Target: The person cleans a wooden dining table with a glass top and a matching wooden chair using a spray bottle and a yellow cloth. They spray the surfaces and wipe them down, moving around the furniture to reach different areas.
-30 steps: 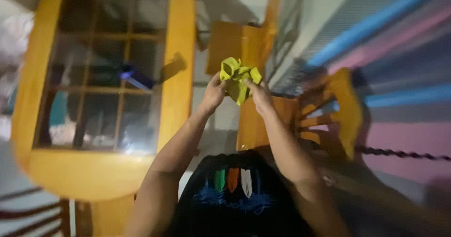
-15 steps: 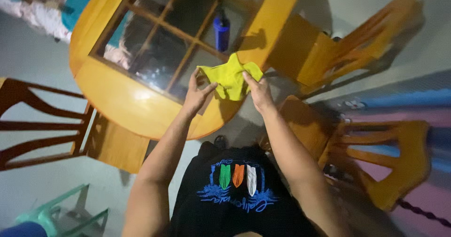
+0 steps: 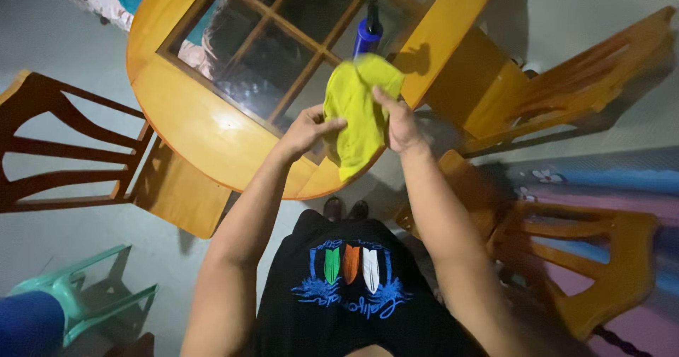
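Observation:
I hold a yellow-green cloth (image 3: 356, 120) up in front of me with both hands. My left hand (image 3: 305, 129) grips its left edge and my right hand (image 3: 397, 120) pinches its right side. The cloth hangs loosely, folded over at the top, above the near rim of a round wooden table (image 3: 185, 120) with a glass top. A blue spray bottle (image 3: 367, 37) stands on the table just beyond the cloth.
A dark wooden chair (image 3: 56, 148) stands at the left, two orange wooden chairs (image 3: 566, 81) (image 3: 587, 258) at the right. A green plastic stool (image 3: 85, 297) sits at the lower left. Grey floor lies around the table.
The view has swung from the chairs at the right onto the table. The cloth went from bunched, to spread wide between my hands, to hanging long and folded.

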